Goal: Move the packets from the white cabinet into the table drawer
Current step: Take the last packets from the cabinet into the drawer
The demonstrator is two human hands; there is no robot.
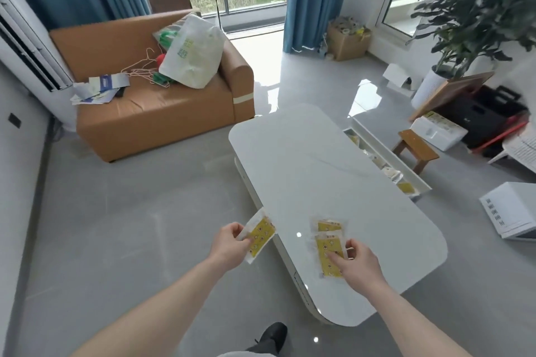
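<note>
Looking down through the head camera, I have my left hand pinching one yellow packet by its near-left edge, thumb on top, so the packet hangs out over the floor just off the left rim of the white table. My right hand is curled round a second packet over the near part of the tabletop, and a third packet shows just beyond it — whether that one is fanned in the same grip or lying on the table, I cannot tell. Carrying them split between two hands looks like a way to bring several at once and keep each flat.

The drawer stands pulled out on the far right side of the table, with one yellow packet and some pale items already inside near its near end. So the load is on the wrong side of the table from where it goes; I judge the carry about half done.

For room: the tabletop between my hands and the drawer is bare, so reaching across it is open. On the floor to the right, a small wooden stool sits near the drawer's front panel and a white box lies near the table's right corner — walking round that way is tighter than the left side, where the floor runs free to the brown sofa.
</note>
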